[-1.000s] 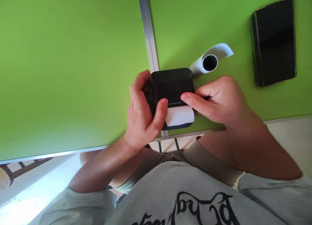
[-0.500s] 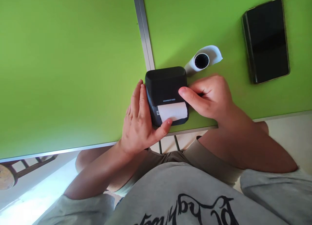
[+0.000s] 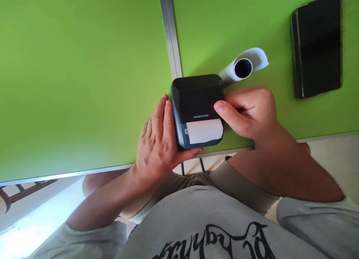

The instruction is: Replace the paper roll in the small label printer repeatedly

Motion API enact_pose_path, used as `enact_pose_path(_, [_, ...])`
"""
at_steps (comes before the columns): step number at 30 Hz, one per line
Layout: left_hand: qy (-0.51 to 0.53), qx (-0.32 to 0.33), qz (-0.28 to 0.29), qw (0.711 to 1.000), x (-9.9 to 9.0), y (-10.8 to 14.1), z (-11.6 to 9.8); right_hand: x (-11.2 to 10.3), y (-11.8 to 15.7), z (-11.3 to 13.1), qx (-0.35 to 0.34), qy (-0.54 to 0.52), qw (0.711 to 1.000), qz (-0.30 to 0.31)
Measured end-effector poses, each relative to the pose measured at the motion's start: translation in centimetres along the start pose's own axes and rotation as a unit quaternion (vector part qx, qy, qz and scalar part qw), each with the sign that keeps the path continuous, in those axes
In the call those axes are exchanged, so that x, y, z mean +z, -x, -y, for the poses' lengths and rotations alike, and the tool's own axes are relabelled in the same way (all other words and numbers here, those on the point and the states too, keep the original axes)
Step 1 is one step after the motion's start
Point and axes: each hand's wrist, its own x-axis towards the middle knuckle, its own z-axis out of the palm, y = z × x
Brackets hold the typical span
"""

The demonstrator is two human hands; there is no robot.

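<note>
Hands at either side of a black, round-cornered, box-shaped device [image 3: 198,98] with a smooth plastic-looking lid, at the near edge of a glossy green surface [image 3: 84,83]. Lid reads "NIIMBOT" in pale capitals; characters after it too small to make out. Small white square mark [image 3: 186,131] on the front, symbol not legible. Black script on the grey cloth shirt [image 3: 202,214] appears upside down, not fully readable.

Left hand [image 3: 158,150]: open, fingers straight along the device's left side, thumb stretched along its near edge. Right hand [image 3: 254,109]: fingers curled at the right side, thumb tip at the lid's right edge; cannot tell whether it grips.

White, matte, slightly curved paper strip [image 3: 206,131] lies across the device's front. White paper roll [image 3: 231,72], dark round centre, loose curling end, just beyond the far right corner. Black rectangular glossy-screened phone [image 3: 319,46] well apart, far right.
</note>
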Motion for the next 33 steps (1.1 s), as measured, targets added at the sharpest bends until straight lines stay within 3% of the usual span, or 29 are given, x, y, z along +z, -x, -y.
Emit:
enact_pose_path(8, [0.011,-0.009,0.008,1.000,-0.8,0.4,0.0,0.2,-0.2,0.1,-0.019,-0.005,1.000,-0.010])
enact_pose_path(27, [0.088,-0.023,0.001,0.996,-0.9,0.0,1.0,0.1,-0.2,-0.1,0.032,-0.071,0.997,0.008])
enact_pose_path(33, [0.085,-0.036,0.020,0.995,-1.0,0.2,0.8,-0.9,-0.1,-0.2,0.040,-0.004,0.995,0.086])
